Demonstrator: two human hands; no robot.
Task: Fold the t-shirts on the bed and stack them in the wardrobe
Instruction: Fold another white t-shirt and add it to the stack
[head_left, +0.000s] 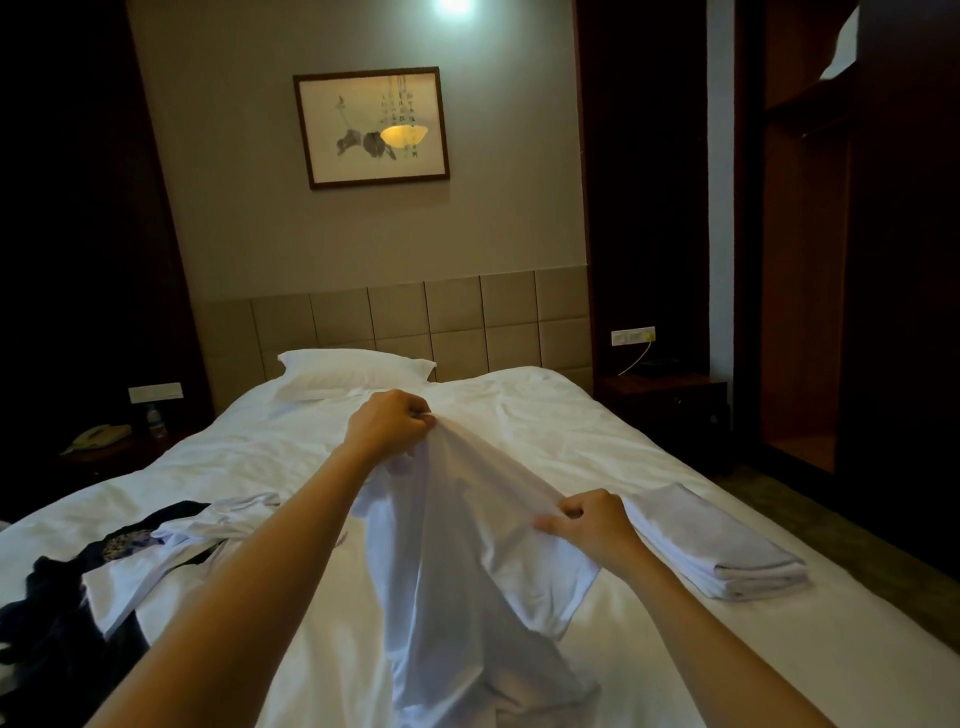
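Observation:
A white t-shirt (457, 561) hangs over the bed (597, 447), lifted off the sheet and drooping toward me. My left hand (387, 423) pinches its upper edge farther out. Nearer me, my right hand (589, 522) grips the same edge. To the right lies a pile of folded white t-shirts (717, 540). On the left of the bed sits a loose heap of unfolded white t-shirts (156, 556) and dark clothes (47, 608). The open wardrobe (810, 260) stands at the far right, its shelves dim.
A white pillow (353, 371) rests against the padded headboard (457, 322). A dark nightstand (670, 400) stands right of the bed. On the left nightstand are a telephone (98, 436) and a bottle (155, 418). Carpet runs along the bed's right side.

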